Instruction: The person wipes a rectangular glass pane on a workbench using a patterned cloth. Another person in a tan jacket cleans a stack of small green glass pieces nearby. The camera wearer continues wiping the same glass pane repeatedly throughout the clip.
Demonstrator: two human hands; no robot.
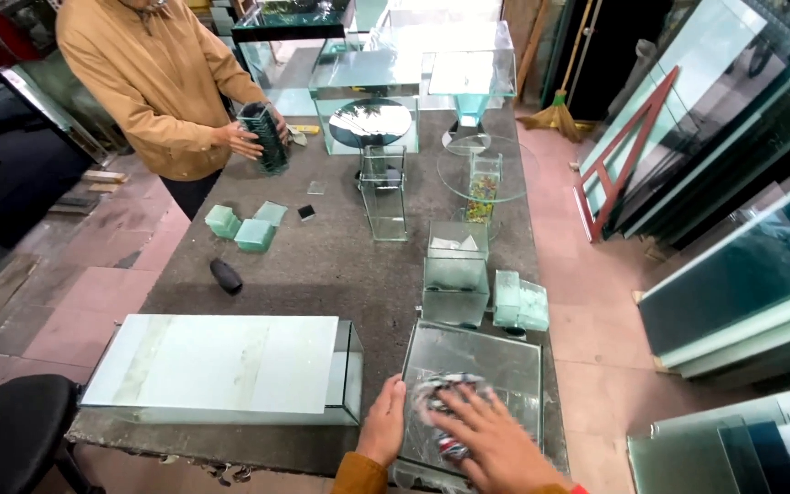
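A square glass pane (486, 361) lies flat at the near right corner of the grey worktable (322, 265). My left hand (383, 425) grips the pane's left edge. My right hand (496, 439) presses a crumpled cloth (445, 393) flat onto the glass, fingers spread over it. Across the table a person in a tan jacket (157, 73) holds a stack of small glass pieces (265, 137) upright with both hands.
A long white-topped glass box (221, 366) lies left of my pane. Small glass boxes (456, 274), green glass blocks (253, 233), a tall glass case (384, 192) and a black object (226, 274) dot the table. Large glass sheets (733, 137) lean at the right; a black stool (11, 434) stands near left.
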